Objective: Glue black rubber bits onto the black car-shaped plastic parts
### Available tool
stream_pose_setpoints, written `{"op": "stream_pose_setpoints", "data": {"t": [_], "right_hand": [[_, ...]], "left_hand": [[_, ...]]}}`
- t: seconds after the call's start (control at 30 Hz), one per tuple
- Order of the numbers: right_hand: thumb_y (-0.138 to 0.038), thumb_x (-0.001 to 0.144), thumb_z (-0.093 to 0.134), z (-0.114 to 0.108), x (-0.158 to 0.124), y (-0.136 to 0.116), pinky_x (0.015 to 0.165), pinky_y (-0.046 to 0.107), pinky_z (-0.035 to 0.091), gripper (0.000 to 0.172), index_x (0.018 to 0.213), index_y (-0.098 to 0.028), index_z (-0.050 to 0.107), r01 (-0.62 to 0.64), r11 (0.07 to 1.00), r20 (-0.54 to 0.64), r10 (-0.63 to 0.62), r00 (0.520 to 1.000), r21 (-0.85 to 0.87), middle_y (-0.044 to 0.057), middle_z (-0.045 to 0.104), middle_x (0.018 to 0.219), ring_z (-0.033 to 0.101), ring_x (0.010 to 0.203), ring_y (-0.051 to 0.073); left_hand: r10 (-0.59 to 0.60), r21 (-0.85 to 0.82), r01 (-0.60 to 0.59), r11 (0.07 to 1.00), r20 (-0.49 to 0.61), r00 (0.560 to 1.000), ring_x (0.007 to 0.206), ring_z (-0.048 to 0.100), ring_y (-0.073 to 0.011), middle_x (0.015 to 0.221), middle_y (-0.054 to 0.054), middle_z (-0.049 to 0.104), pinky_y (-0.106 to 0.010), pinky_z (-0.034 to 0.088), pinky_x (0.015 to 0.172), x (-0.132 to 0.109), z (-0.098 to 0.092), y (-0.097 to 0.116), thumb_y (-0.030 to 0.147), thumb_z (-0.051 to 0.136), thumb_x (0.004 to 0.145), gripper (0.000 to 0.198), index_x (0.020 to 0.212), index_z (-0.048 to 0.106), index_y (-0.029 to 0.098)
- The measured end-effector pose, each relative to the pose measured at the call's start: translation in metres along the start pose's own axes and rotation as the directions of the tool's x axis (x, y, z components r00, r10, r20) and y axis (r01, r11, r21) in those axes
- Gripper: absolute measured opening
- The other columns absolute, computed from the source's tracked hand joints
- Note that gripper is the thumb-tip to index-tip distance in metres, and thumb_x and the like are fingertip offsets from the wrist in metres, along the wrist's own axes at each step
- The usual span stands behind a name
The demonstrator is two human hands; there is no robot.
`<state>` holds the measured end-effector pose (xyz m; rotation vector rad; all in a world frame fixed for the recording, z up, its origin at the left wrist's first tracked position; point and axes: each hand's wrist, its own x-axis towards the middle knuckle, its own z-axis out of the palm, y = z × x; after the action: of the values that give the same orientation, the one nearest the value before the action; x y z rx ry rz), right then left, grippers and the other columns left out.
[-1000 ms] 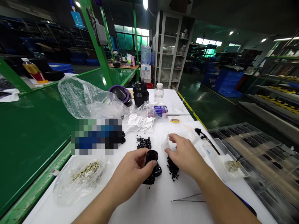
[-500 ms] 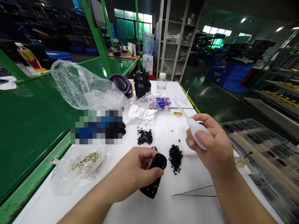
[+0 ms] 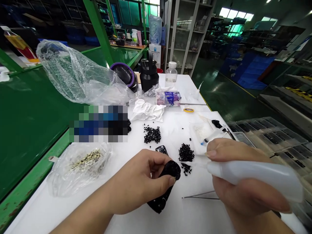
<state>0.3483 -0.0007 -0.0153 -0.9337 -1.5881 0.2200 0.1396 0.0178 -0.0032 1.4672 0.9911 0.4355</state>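
My left hand (image 3: 143,178) grips a glossy black curved piece (image 3: 162,198), thumb across its front and fingers behind. My right hand (image 3: 246,185) is wrapped round a white squeeze bottle (image 3: 263,177) with a thin nozzle. The bottle lies nearly level, its nozzle tip pointing left at the upper end of the black piece; whether they touch I cannot tell. Just behind the right hand's fingertips is a pile of small black bits (image 3: 186,152), and a second pile of black bits (image 3: 152,134) lies farther back. Metal tweezers (image 3: 200,195) rest between my hands.
A clear bag of small pale and dark parts (image 3: 85,161) lies at left. Crumpled white tissue (image 3: 147,110), a tissue pack (image 3: 168,98) and a yellow tape roll (image 3: 188,110) lie farther back. Behind stand a black flask (image 3: 149,78) and a clear bottle (image 3: 171,73).
My right hand has come down and nearer, turning the squeeze bottle so its nozzle points left toward the black piece. The left hand keeps its hold. The whole view has shifted slightly.
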Motion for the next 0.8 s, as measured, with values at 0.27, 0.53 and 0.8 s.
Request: {"op": "stream_pose_setpoints", "data": {"t": [0.27, 0.53, 0.8], "right_hand": [[-0.053, 0.093, 0.055, 0.007, 0.008, 0.008, 0.060, 0.038, 0.056, 0.037, 0.087, -0.020, 0.072, 0.272, 0.962, -0.086, -0.273, 0.958, -0.029, 0.004, 0.070, 0.075, 0.068, 0.070, 0.023], [-0.044, 0.095, 0.055, 0.013, 0.011, 0.009, 0.061, 0.036, 0.055, 0.034, 0.087, -0.016, 0.073, 0.355, 0.934, -0.155, -0.346, 0.925, 0.033, 0.004, 0.070, 0.068, 0.066, 0.065, 0.021], [-0.043, 0.097, 0.052, 0.015, 0.013, 0.005, 0.060, 0.035, 0.057, 0.032, 0.084, -0.019, 0.068, 0.376, 0.926, -0.178, -0.377, 0.909, -0.042, 0.002, 0.068, 0.063, 0.066, 0.058, 0.019]], "left_hand": [[0.001, 0.032, -0.004, 0.999, 0.081, 0.997, 0.073, 0.050, -0.0153, 0.075, -0.001, 0.056, -0.024, 0.042, 0.066, -0.001, -0.004, 0.004, 0.027, 0.059, 0.082, 0.014, 0.082, 0.065, 0.015], [0.013, 0.024, -0.016, 1.000, 0.104, 0.995, 0.067, 0.046, -0.0132, 0.070, 0.001, 0.054, -0.024, 0.040, 0.063, -0.001, -0.003, 0.003, 0.028, 0.057, 0.084, 0.016, 0.079, 0.065, 0.015], [0.000, 0.049, -0.004, 0.999, 0.088, 0.996, 0.068, 0.047, -0.0136, 0.070, 0.001, 0.054, -0.025, 0.041, 0.065, 0.000, -0.003, 0.005, 0.030, 0.058, 0.083, 0.016, 0.079, 0.064, 0.016]]}}
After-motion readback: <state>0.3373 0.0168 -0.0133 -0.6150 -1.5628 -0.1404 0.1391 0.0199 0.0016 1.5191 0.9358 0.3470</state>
